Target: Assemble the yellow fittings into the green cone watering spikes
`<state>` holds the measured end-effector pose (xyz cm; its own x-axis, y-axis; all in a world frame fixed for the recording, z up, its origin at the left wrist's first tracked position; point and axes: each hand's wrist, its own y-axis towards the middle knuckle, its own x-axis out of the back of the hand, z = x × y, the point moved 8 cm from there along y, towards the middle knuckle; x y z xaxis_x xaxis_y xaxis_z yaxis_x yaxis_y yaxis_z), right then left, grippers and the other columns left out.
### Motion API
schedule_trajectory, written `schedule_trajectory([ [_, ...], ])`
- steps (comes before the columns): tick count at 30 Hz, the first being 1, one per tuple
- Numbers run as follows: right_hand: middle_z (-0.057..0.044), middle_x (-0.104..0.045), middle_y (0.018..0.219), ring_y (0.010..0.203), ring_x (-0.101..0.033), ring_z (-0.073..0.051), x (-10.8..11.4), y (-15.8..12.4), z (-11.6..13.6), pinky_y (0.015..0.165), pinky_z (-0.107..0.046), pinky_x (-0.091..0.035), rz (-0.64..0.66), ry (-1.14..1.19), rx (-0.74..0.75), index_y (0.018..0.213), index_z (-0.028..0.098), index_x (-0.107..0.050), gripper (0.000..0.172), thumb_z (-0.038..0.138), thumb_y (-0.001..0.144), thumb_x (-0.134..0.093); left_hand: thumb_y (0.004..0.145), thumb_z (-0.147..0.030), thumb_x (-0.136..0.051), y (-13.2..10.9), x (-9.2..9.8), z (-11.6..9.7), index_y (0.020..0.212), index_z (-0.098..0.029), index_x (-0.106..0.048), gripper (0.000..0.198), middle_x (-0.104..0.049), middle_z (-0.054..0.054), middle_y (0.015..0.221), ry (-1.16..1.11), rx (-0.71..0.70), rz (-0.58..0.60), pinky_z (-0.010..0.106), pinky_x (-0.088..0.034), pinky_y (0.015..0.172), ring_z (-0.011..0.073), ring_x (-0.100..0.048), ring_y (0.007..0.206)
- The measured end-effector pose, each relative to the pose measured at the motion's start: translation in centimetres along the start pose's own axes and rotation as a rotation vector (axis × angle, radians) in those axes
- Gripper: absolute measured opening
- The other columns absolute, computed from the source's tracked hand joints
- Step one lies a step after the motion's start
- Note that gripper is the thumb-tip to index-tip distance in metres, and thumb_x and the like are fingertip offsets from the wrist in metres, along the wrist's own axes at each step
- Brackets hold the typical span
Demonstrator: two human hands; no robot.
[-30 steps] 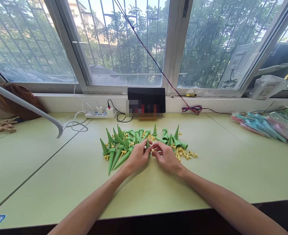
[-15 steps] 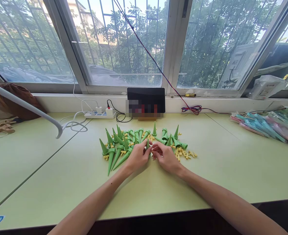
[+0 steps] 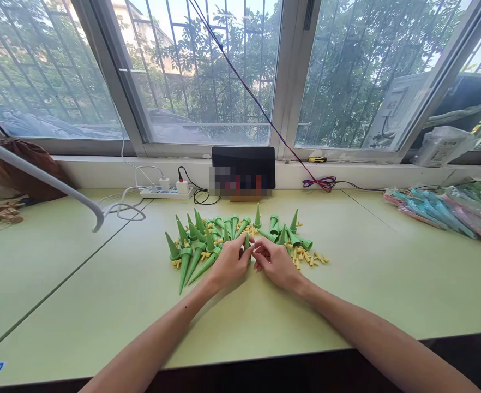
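Note:
My left hand (image 3: 233, 262) is closed around a green plastic watering spike (image 3: 247, 241), whose tip points up between the fingers. Close against it, my right hand (image 3: 276, 263) pinches with thumb and forefinger at the side of that spike; whatever is in the pinch is hidden. To the left lie several more green spikes (image 3: 186, 265), some standing point up and others on their sides. Further spikes (image 3: 293, 236) rest beyond my right hand. Small yellow plastic valve pieces (image 3: 306, 256) are scattered beside that hand, and others lie among the spikes.
On the pale green table (image 3: 240, 322), a dark-screened tablet (image 3: 244, 166) leans at the back. A power strip (image 3: 167, 192) with white cables stands left of it. A white curved tube (image 3: 52, 177) reaches in from the left. Bagged coloured pieces (image 3: 440, 210) lie far right.
Both hands stay together around the same spike, with only a slight shift of the right fingers. The view has moved a tiny bit; the pieces on the table lie as before.

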<state>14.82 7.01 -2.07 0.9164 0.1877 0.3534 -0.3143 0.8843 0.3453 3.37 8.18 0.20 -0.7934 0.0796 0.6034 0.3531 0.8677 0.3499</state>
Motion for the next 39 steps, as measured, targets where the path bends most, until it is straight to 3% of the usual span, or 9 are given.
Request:
schedule_trajectory([
  [10, -0.002, -0.067, 0.072, 0.062, -0.064, -0.017, 0.5, 0.1, 0.3, 0.061, -0.028, -0.051, -0.046, -0.13, -0.01, 0.09, 0.021, -0.06, 0.014, 0.031, 0.095, -0.053, 0.093, -0.028, -0.049, 0.1, 0.1, 0.5, 0.101, -0.017, -0.059, 0.017, -0.056, -0.004, 0.062, 0.014, 0.011, -0.025, 0.023, -0.037, 0.055, 0.0114, -0.05, 0.049],
  [21, 0.002, -0.064, 0.063, 0.053, -0.063, -0.015, 0.2, 0.0, -0.1, 0.057, -0.027, -0.051, -0.027, -0.022, -0.047, 0.091, 0.022, -0.059, 0.01, 0.025, 0.096, -0.051, 0.093, -0.028, -0.05, -0.1, -0.1, 0.0, 0.097, -0.017, -0.057, 0.014, -0.055, -0.005, 0.06, -0.012, -0.013, -0.006, 0.022, -0.035, 0.052, 0.0103, -0.048, 0.048],
  [39, 0.003, -0.062, 0.059, 0.046, -0.063, -0.015, -0.2, 0.3, -1.9, 0.045, -0.027, -0.055, -0.028, 0.281, -0.201, 0.083, 0.02, -0.053, 0.025, 0.043, 0.087, -0.062, 0.095, -0.032, -0.049, 0.0, -0.1, -0.5, 0.09, -0.017, -0.059, 0.018, -0.052, -0.006, 0.059, 0.025, -0.04, 0.004, 0.021, -0.033, 0.053, 0.0089, -0.041, 0.049],
])
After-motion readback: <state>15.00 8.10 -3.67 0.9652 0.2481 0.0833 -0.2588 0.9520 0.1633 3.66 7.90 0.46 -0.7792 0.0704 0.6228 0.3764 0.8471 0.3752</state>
